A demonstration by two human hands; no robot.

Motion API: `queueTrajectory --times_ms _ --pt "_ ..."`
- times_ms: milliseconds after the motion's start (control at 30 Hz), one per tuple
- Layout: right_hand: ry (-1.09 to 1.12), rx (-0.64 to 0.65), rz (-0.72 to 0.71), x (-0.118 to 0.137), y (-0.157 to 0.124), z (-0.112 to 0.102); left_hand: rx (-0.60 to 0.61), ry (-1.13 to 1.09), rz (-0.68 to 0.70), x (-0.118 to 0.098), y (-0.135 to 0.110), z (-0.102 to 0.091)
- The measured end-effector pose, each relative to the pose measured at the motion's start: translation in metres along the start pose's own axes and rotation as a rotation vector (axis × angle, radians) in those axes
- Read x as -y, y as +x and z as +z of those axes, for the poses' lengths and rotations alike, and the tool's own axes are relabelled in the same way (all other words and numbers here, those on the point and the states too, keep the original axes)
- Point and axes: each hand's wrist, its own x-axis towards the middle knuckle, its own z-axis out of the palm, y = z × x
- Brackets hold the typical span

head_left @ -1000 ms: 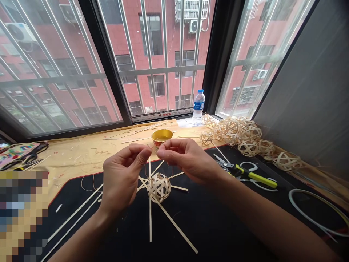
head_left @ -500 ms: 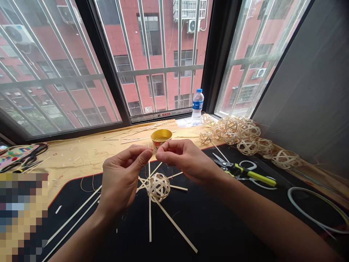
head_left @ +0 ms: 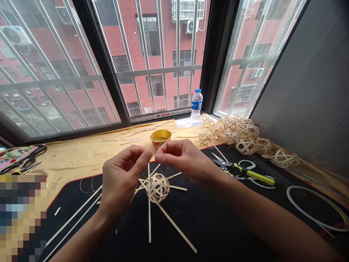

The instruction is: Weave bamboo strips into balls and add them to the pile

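My left hand (head_left: 122,178) and my right hand (head_left: 182,158) hover close together above the black mat (head_left: 212,222). On each, thumb and index finger are pinched, the tips almost meeting. Whatever sits in the pinches is too small to make out. Just below them a small woven ball (head_left: 157,188) of pale flat strips rests on the mat. Around it, loose bamboo-like strips (head_left: 177,227) fan out in several directions. Behind my fingertips stands a gold-lined tin (head_left: 160,136), its lower front partly covered by my right hand.
Several finished woven balls (head_left: 247,145) are heaped at the right back. Yellow-handled pliers (head_left: 253,176) and a pale coil (head_left: 289,198) lie on the mat's right. A water bottle (head_left: 196,105) stands by the window. Black scissors (head_left: 29,160) lie at far left.
The whole view has shifted very slightly. Both hands stay pinched in nearly the same place, and the ball and strips rest as before.
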Motion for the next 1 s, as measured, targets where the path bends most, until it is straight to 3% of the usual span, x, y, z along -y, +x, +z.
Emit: queueTrajectory --times_ms 167,267,367,500,667,833,1000 --pt "-0.498 0.051 -0.248 0.009 -0.011 0.0 0.031 0.452 0.338 -0.004 0.002 -0.003" --pt "-0.774 0.035 -0.383 0.014 -0.014 -0.002 0.264 0.64 0.462 -0.003 0.005 -0.005" --pt "-0.784 0.006 -0.342 0.015 -0.01 -0.007 0.422 0.634 0.491 0.001 0.008 -0.007" --pt "-0.679 -0.006 -0.217 0.016 -0.006 -0.01 0.32 0.526 0.411 0.004 0.008 -0.008" --pt "-0.674 -0.016 -0.22 0.02 -0.008 -0.008 0.212 0.364 0.297 0.004 0.007 -0.006" --pt "-0.674 -0.048 -0.214 0.018 -0.008 -0.009 0.253 0.326 0.345 0.003 0.009 -0.008" --pt "-0.695 -0.06 -0.197 0.017 -0.008 -0.009 0.227 0.479 0.48 0.002 0.005 -0.009"
